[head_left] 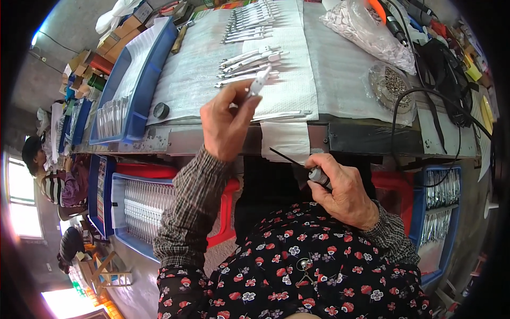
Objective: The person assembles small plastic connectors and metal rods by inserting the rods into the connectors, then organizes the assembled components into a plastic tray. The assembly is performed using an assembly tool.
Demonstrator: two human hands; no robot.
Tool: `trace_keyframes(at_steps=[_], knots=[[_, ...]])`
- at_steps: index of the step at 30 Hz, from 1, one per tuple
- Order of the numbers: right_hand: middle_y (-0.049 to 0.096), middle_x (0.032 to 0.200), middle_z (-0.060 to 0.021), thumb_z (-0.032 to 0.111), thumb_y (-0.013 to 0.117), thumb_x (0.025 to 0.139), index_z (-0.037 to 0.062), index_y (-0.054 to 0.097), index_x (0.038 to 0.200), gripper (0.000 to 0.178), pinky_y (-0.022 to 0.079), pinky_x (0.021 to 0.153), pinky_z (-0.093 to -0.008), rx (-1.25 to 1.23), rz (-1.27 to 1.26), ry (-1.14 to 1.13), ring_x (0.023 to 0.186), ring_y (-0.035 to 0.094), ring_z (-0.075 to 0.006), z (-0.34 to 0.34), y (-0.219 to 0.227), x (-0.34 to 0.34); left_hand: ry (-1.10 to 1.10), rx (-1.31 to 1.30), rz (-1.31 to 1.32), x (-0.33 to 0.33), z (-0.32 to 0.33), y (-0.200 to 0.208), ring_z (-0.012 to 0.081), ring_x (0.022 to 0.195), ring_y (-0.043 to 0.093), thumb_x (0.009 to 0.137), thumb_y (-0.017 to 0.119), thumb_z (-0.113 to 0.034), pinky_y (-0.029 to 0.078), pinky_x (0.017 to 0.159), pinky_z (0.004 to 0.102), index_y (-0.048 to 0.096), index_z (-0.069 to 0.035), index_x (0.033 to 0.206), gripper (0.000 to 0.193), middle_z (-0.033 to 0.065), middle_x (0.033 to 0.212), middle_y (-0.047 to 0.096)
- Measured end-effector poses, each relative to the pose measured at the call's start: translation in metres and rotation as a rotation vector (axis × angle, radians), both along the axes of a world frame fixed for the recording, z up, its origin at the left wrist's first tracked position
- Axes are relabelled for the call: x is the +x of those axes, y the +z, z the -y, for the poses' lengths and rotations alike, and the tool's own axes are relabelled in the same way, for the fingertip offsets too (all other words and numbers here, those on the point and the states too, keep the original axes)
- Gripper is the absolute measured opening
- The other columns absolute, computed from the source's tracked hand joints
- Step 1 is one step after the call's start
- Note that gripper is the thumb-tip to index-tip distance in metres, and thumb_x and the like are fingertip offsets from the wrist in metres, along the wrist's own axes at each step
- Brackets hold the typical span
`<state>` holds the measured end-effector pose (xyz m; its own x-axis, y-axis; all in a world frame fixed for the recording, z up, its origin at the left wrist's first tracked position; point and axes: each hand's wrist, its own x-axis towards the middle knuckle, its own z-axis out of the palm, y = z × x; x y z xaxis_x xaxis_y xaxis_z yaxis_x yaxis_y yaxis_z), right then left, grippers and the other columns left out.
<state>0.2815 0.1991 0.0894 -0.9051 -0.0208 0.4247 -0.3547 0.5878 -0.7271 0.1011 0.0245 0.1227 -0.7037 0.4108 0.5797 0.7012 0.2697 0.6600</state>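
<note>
Raised over the front of the table, my left hand (227,119) is closed around a white plastic part (258,84) with small dark holes, its tip pointing up and away. My right hand (342,191) is lower, in front of the table edge, its fingers wrapped round a screwdriver-like tool (319,176) with a grey round body. A thin dark shaft (287,156) sticks out of it to the upper left. Beyond my left hand, several white-and-metal pieces (249,61) lie in a short row on white paper, with a longer row (252,21) farther back.
Left on the table is a blue tray (139,119) of metal strips, beside a small dark round tin (161,110). At right are a bowl of screws (393,87), a bag of white parts (366,32) and a black cable (396,119). Filled blue bins (117,223) flank my lap.
</note>
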Motion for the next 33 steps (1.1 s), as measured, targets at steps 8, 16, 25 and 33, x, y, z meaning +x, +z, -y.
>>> trace_keyframes(at_steps=[8,16,25,33], knots=[[0.059,0.087,-0.0119,-0.003,0.066,0.08,0.0055,0.061,0.11,0.032,0.05,0.061,-0.0391,0.105,-0.158,-0.024,0.071,0.062,-0.0324,0.011,-0.017,-0.023,-0.223,0.412,0.636,0.041,0.032,-0.039,0.0076,0.063,0.059,0.096,0.061,-0.004,0.047,0.051,0.0205,0.057,0.005,0.112,0.019,0.0066,0.085,0.067],[0.055,0.074,-0.0076,0.001,0.071,0.079,0.007,0.064,0.117,0.038,0.048,0.056,-0.0388,0.229,-0.175,-0.034,0.066,0.06,-0.0266,0.034,-0.078,-0.072,-0.131,0.38,0.811,0.022,0.064,-0.104,0.0075,0.066,0.061,0.099,0.059,-0.006,0.047,0.052,0.0194,0.057,0.004,0.114,0.019,0.0101,0.09,0.069],[0.054,0.073,-0.0068,0.002,0.073,0.078,0.0076,0.065,0.118,0.041,0.048,0.052,-0.0365,0.243,-0.154,-0.014,0.062,0.059,-0.0237,0.057,-0.134,-0.122,-0.052,0.407,0.823,-0.014,0.086,-0.163,0.008,0.068,0.061,0.098,0.06,-0.004,0.049,0.052,0.0199,0.057,0.004,0.111,0.016,0.0098,0.091,0.068],[0.053,0.072,-0.0069,0.002,0.074,0.078,0.007,0.065,0.116,0.04,0.047,0.052,-0.0364,0.231,-0.121,0.001,0.062,0.059,-0.0237,0.062,-0.143,-0.148,-0.025,0.42,0.821,-0.036,0.092,-0.176,0.0077,0.068,0.062,0.096,0.061,-0.002,0.05,0.053,0.02,0.058,0.003,0.108,0.014,0.0092,0.091,0.068]])
